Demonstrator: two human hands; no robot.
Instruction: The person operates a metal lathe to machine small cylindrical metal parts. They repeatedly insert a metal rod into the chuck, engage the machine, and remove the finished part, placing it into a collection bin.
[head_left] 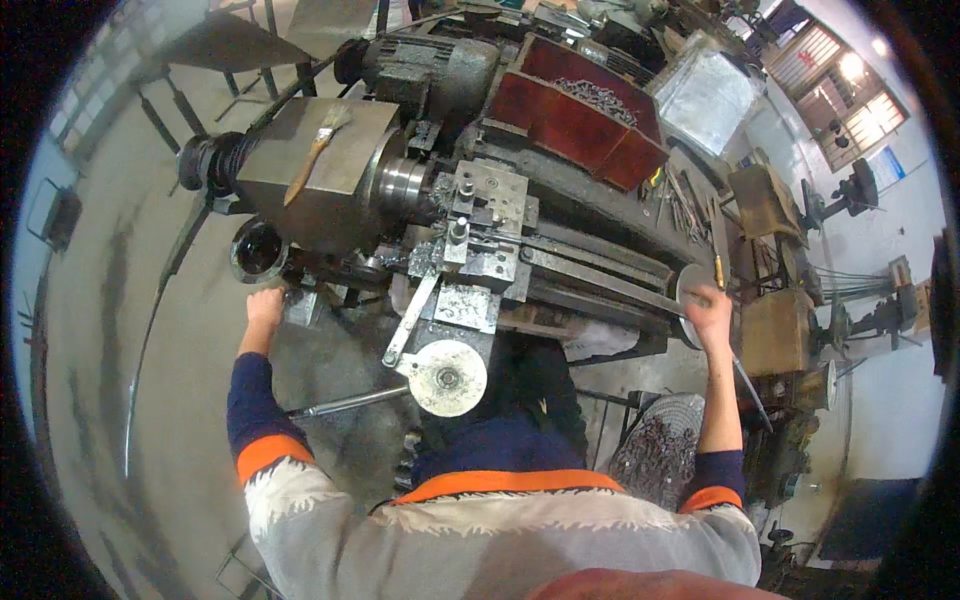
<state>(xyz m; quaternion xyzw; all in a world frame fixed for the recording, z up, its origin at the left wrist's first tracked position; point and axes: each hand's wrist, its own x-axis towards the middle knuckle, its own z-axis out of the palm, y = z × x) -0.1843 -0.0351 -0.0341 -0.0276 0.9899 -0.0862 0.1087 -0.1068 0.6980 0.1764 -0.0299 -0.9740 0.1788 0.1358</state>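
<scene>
A small metal lathe stands in front of me, with a round chuck [402, 184] and a tool post [460, 228] covered in metal chips. My left hand [265, 305] is closed in a fist below a dark round pulley [258, 250], beside a small metal block; whatever it grips is hidden. At the right end of the lathe, my right hand [708, 312] wraps round the rim of a grey handwheel [690, 290]. Between my arms sits a pale round dial wheel [447, 378] with a long metal handle, touched by neither hand.
A brush [314, 160] lies on the headstock cover. Behind the lathe stand a motor [432, 75] and a red tray [560, 125] holding small metal parts. Hand tools [690, 205] lie at the right. A basket of dark parts [655, 445] sits low by my right arm.
</scene>
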